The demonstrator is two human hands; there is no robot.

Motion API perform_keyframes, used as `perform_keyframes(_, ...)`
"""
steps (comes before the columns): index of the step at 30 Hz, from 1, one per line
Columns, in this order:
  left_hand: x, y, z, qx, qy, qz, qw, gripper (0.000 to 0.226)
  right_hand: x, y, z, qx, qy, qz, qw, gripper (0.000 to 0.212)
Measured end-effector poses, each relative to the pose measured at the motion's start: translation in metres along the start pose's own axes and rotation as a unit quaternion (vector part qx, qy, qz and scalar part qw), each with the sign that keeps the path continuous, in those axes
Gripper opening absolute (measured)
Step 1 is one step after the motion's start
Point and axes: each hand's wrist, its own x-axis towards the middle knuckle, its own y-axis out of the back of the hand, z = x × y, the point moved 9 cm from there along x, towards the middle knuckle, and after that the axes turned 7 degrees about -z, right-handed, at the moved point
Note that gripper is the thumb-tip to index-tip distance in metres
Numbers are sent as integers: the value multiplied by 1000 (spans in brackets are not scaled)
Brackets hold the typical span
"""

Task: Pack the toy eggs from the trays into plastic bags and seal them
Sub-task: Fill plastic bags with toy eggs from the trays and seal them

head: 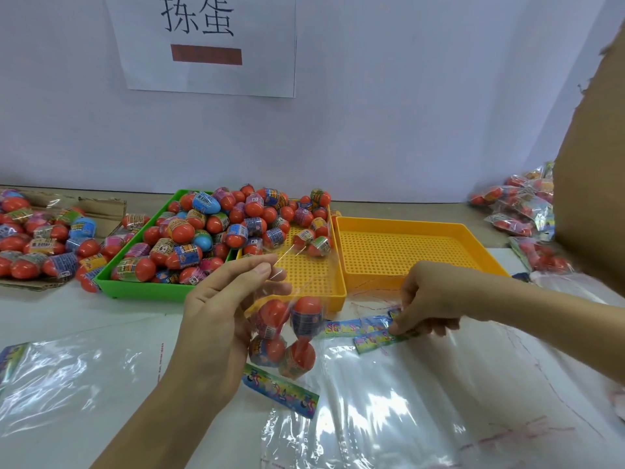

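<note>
My left hand [220,306] holds up a clear plastic bag [287,333] by its open top, thumb and fingers pinching the film. Several red toy eggs hang inside it above the table. My right hand [429,299] reaches down to the table and pinches a colourful paper label strip [382,338] lying among other strips. A green tray [135,289] at left is heaped with red and blue toy eggs [209,231]. The yellow tray [304,272] beside it holds a few eggs at its far end.
A second yellow tray [406,248] stands at right. Loose eggs lie on cardboard [40,231] at far left. Filled bags [521,211] pile at far right beside a cardboard box [595,164]. Flat clear bags [406,401] and a label strip [280,390] lie on the near table.
</note>
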Motion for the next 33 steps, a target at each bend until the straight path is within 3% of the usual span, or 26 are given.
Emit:
perform_keyframes(2, 0, 0, 0, 0, -1, -2, 1000, 17, -10, 13, -16, -169, -1, 85, 982, 43)
perform_keyframes(5, 0, 1, 0, 0, 0, 1, 1000, 17, -28, 8, -43, -344, 28, 173, 923, 49)
perform_keyframes(10, 0, 2, -1, -19, 9, 3, 1000, 16, -50, -2, -49, -359, 77, 183, 912, 19)
perform_keyframes(13, -1, 0, -3, -37, 18, -1, 999, 16, -55, 0, -37, -323, 94, 158, 929, 27)
perform_keyframes(15, -1, -2, -4, -45, 25, -7, 999, 15, -59, 3, -36, -281, 124, 172, 936, 26)
perform_keyframes(16, -2, -3, -5, -50, 27, -11, 998, 15, -65, 10, -41, -241, 157, 217, 933, 20)
perform_keyframes(17, -2, -4, -6, -52, 30, -14, 998, 15, -73, 16, -47, -179, 204, 275, 922, 12)
perform_keyframes(19, -3, -6, -7, -53, 34, -21, 998, 15, -93, 19, -60, -20, 304, 349, 886, 26)
perform_keyframes(23, -3, -7, -11, -71, 43, -19, 996, 16, -75, -18, -82, 216, 326, 216, 894, 41)
perform_keyframes(25, -3, -4, -15, -83, 55, -16, 995, 16, -61, -33, -87, 316, 327, 163, 875, 41)
perform_keyframes(30, 1, 3, -23, -78, 84, 4, 993, 16, -43, -38, -82, 438, 334, 175, 816, 9)
perform_keyframes(33, 2, 4, -27, -56, 90, 3, 994, 32, -37, -42, -73, 496, 312, 169, 793, 20)
